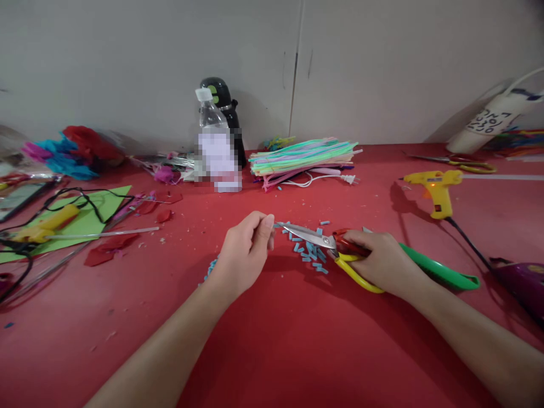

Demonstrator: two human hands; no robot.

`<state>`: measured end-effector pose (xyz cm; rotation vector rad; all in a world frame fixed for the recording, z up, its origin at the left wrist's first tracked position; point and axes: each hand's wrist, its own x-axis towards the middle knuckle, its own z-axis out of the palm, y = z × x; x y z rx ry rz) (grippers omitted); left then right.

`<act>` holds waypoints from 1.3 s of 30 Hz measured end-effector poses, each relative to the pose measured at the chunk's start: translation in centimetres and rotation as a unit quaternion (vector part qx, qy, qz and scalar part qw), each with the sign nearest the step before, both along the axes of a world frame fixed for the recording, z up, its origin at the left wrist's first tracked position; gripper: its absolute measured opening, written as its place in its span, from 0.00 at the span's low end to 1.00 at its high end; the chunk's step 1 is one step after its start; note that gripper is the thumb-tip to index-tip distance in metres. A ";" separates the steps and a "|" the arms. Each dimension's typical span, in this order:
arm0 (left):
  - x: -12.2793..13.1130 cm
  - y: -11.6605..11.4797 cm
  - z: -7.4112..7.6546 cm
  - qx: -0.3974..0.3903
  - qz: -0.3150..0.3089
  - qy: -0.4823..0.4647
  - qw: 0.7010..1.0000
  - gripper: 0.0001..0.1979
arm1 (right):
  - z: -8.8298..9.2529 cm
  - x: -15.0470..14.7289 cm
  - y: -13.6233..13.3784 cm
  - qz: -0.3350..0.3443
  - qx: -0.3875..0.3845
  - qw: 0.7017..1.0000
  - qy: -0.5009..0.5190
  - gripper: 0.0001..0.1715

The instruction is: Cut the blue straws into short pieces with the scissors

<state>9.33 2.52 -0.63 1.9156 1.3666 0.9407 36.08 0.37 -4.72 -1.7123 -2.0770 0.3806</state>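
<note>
My right hand [374, 258] grips a pair of scissors [312, 235] with red and yellow handles, the blades pointing left. My left hand [250, 246] is closed in a pinch at the blade tips. A short bit of blue pipe cleaner [277, 225] shows between its fingertips and the blades; the rest is hidden by the fingers. Below the blades lie many short blue pipe cleaner pieces [312, 252] on the red tabletop [272, 340]. More blue cut pieces [210, 269] lie partly hidden behind my left wrist. A green-handled tool [442, 269] lies behind my right wrist.
A bundle of pastel pipe cleaners [304, 158] lies by the wall, near a white plug [349, 179], a plastic bottle [216, 141] and a black flask [233, 122]. At right stands a lit yellow glue gun [440, 190]; another glue gun [46, 224] rests on green paper [114, 201] at left.
</note>
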 end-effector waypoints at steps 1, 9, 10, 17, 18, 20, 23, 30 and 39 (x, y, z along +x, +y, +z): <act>0.0 0.0 0.0 0.000 0.001 -0.002 1.000 0.21 | 0.0 0.0 0.0 0.000 -0.002 1.000 0.006 0.14; -0.1 0.0 -0.2 -0.008 -0.006 -0.023 1.000 0.19 | -0.2 0.1 -0.2 0.008 -0.005 1.000 0.023 0.15; -0.1 0.0 -0.2 -0.007 -0.006 -0.023 1.000 0.19 | -0.2 0.1 -0.1 0.008 -0.006 1.000 0.021 0.14; -0.2 0.1 -0.4 -0.001 -0.009 -0.017 1.000 0.18 | -0.2 0.2 -0.1 0.011 -0.012 1.000 0.009 0.14; -0.2 0.1 -0.4 -0.002 -0.009 -0.016 1.000 0.18 | -0.2 0.2 -0.1 0.012 -0.011 1.000 0.008 0.14; -0.3 0.2 -0.5 -0.002 -0.008 -0.012 1.000 0.18 | -0.1 0.3 -0.1 0.013 -0.009 1.000 0.005 0.14; -0.3 0.2 -0.4 0.000 -0.007 -0.008 1.000 0.18 | -0.1 0.3 -0.1 0.011 -0.008 1.000 -0.001 0.13; -0.2 0.1 -0.3 -0.005 -0.009 -0.010 1.000 0.18 | 0.2 0.1 0.0 0.012 0.002 1.000 -0.008 0.11; -0.3 0.1 -0.5 0.005 -0.013 -0.012 1.000 0.18 | -0.2 0.2 0.0 -0.003 -0.005 1.000 0.006 0.12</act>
